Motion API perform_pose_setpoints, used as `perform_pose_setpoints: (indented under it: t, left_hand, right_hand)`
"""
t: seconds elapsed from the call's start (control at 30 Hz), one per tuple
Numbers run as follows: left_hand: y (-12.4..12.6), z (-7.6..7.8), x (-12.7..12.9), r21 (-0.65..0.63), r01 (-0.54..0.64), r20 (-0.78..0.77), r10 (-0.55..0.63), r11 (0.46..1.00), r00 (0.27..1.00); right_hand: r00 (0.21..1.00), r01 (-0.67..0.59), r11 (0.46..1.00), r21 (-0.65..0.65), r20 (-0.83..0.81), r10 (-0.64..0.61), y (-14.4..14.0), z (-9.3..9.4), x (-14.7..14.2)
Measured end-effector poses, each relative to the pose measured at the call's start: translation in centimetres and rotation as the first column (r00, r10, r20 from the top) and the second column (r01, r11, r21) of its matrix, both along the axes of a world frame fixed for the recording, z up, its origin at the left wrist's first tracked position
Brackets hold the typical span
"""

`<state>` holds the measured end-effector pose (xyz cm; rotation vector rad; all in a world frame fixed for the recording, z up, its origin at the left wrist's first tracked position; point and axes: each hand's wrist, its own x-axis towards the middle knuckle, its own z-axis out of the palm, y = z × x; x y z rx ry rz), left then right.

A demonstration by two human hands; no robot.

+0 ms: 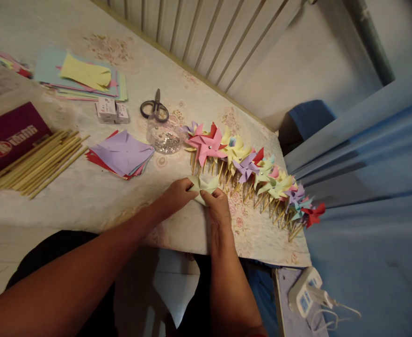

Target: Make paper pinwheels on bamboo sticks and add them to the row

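Note:
A pale green paper pinwheel (206,185) lies on the table near its front edge, pinched from both sides. My left hand (176,195) grips its left side and my right hand (218,207) presses its lower right side with the fingers closed on the paper. Just behind my hands runs a long row of finished coloured pinwheels on wooden sticks (251,168), stretching to the right end of the table.
A clear dish of small silver pins (163,138) and scissors (154,108) sit behind the hands. Cut paper squares (121,153), wooden sticks (39,164), small white boxes (112,111), coloured paper sheets (83,75) and a maroon box (5,138) lie left. A power strip (306,292) sits lower right.

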<state>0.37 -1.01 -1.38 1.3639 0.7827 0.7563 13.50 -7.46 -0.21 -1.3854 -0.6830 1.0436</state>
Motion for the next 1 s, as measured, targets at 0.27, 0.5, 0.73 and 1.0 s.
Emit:
perform_pose_setpoints:
  t: [0.27,0.5,0.73,1.0]
  left_hand:
    - [0.1,-0.1,-0.1,-0.109,-0.004,0.043,0.009,0.994,0.999]
    - [-0.2,0.8,-0.5,-0.204,-0.009,0.099,0.030,0.979,0.995]
    - [-0.5,2.0,-2.0,-0.368,-0.034,0.129,0.088,0.929,0.988]
    - [0.4,1.4,-2.8,-0.477,-0.055,0.215,0.177,0.877,0.961]
  right_hand:
    - [0.999,-0.038,0.999,-0.014,0.014,0.038,-0.2,0.2,-0.2]
    - [0.992,-0.126,0.991,0.049,-0.014,0.127,-0.9,1.1,-0.2]
    - [0.877,0.160,0.987,-0.036,0.464,-0.125,-3.5,0.4,2.3]
    - [0.312,-0.018,0.999,-0.027,0.949,0.031,-2.9,-2.8,-0.3]
